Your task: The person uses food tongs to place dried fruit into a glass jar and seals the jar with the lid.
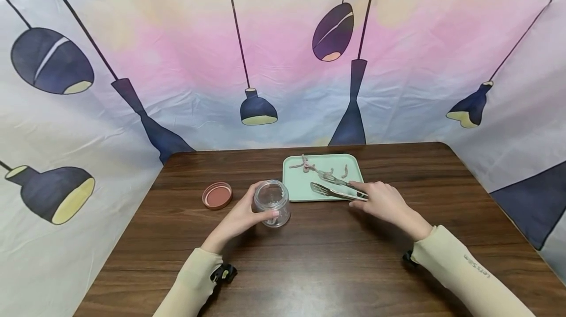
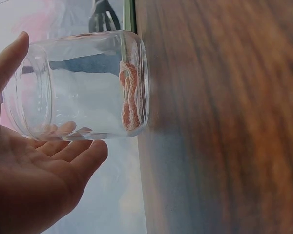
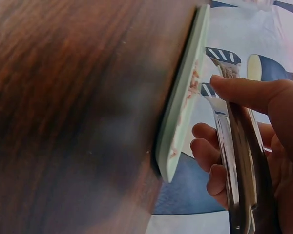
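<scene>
My left hand (image 1: 239, 217) holds a clear glass jar (image 1: 272, 203), thumb on the near side and fingers round the back. The jar stands upright on the table with its mouth uncovered. Reddish, worm-like strips (image 2: 130, 95) lie on its bottom in the left wrist view. My right hand (image 1: 383, 202) grips metal tongs (image 3: 239, 146) by their arms, thumb on one side and fingers on the other. The slotted tong heads are spread apart above a pale green tray (image 1: 294, 190), where several thin pinkish strips (image 1: 306, 165) lie, mostly in a cluster toward the back left.
A reddish-brown round lid (image 1: 217, 195) lies left of the jar, inside facing up. The dark wooden table (image 1: 309, 268) ends at the back against a hanging cloth (image 1: 190, 61) printed with lamps. The tray lies near that back edge, just right of the jar.
</scene>
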Demonstrator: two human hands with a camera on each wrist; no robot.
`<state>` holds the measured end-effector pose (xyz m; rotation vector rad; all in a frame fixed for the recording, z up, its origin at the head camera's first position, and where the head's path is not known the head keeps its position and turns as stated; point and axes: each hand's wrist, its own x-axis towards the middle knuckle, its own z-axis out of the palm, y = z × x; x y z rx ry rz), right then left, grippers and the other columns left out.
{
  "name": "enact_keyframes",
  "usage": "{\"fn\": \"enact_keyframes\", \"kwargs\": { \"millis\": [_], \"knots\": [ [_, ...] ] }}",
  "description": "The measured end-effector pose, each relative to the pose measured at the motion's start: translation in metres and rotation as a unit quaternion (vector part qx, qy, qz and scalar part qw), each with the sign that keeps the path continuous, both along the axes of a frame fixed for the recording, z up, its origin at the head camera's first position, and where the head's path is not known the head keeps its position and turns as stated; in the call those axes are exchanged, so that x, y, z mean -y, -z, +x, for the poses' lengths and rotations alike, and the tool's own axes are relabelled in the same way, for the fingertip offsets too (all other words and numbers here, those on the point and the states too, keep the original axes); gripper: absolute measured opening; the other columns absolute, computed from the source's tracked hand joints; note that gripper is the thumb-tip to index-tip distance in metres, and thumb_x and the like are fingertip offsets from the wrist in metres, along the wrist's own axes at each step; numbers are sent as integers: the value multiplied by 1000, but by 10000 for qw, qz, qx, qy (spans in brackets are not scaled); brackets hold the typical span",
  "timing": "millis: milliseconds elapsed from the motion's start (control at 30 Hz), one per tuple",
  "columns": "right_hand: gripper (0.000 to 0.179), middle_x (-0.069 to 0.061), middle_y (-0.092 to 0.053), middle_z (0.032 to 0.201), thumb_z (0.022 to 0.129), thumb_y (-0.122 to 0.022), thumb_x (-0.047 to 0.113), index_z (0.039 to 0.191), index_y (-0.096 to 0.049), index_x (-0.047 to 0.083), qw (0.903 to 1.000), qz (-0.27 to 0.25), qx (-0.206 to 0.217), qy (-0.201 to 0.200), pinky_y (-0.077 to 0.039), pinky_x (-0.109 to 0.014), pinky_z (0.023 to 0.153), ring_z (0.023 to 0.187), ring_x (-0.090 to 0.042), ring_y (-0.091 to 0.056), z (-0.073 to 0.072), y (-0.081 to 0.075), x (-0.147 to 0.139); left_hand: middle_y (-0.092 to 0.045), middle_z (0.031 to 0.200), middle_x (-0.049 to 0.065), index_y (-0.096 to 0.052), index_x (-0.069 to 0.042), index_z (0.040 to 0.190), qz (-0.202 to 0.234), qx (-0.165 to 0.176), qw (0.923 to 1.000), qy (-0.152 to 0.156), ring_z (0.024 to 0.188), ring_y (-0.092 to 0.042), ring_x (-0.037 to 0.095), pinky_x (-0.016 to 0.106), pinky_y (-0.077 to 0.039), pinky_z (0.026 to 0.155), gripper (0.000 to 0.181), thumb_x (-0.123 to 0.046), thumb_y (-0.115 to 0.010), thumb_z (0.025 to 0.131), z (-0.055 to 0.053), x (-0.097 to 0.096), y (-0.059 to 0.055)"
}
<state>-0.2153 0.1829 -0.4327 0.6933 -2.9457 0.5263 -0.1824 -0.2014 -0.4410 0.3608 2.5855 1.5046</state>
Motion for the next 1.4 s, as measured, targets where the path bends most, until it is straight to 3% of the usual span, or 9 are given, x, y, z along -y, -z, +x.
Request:
{"fn": "enact_keyframes", "kwargs": {
  "millis": [133,200,400,533,633,833,900,1133,1400],
  "knots": [
    [58,-20,-72,107,88,-78,36,138,-64,11,9999,106,81,-4,-49,-45,55,75,-31,-68,-1,4,1,-51,144,14,-30,-15,156,33,83,10000,-16,134,-46,32,58,-31,111,90,-27,-84,84,2,-2,-3],
    [57,-21,-72,108,89,-78,35,138,-63,11,9998,138,107,-4,-48,-43,54,72,-28,-67,-1,5,1,-50,145,17,-29,-12,156,42,124,9999,-3,135,-45,35,59,-30,111,90,-24,-84,85,4,-4,-8],
    [51,-12,-70,80,90,-77,30,137,-64,14,9999,152,53,-29,-37,-35,48,51,-15,-48,-1,6,0,-50,144,22,-30,-5,154,75,186,9998,64,135,-45,38,59,-30,112,87,-19,-82,86,18,-10,-35],
    [48,-2,-53,59,91,-77,28,136,-66,16,9998,168,-63,-6,-33,-34,46,47,-15,-40,1,6,0,-49,145,22,-30,-6,154,124,218,9997,68,135,-45,38,60,-30,111,87,-19,-81,86,22,-11,-41],
    [46,0,-46,54,90,-77,26,134,-68,17,9997,168,-185,13,-30,-33,45,45,-15,-36,2,6,1,-48,146,22,-28,-7,155,178,227,9995,84,135,-44,38,61,-29,111,88,-20,-81,86,18,-9,-35],
    [43,3,-39,50,90,-78,24,132,-70,19,9991,177,-390,-3,-25,-31,43,43,-14,-31,2,7,3,-44,149,20,-24,-11,158,233,206,9995,81,138,-41,37,62,-27,112,93,-21,-82,86,2,2,-5],
    [43,3,-39,50,89,-78,24,132,-70,19,9989,196,-424,-5,-26,-31,43,43,-14,-31,2,8,3,-45,150,17,-25,-14,158,220,170,9996,93,138,-42,35,61,-28,112,93,-24,-83,86,-1,4,0],
    [43,3,-40,49,89,-78,24,131,-70,20,9987,214,-470,-8,-28,-31,43,43,-14,-34,3,9,3,-48,148,12,-29,-17,157,140,65,9998,136,137,-44,30,59,-30,112,94,-35,-84,83,-1,5,1],
    [42,4,-36,45,90,-78,25,131,-70,21,9986,178,-501,-31,-22,-29,42,42,-11,-23,3,9,1,-47,149,13,-29,-17,156,130,45,9997,190,136,-44,31,59,-30,111,91,-31,-84,85,-2,4,0]
  ]
}}
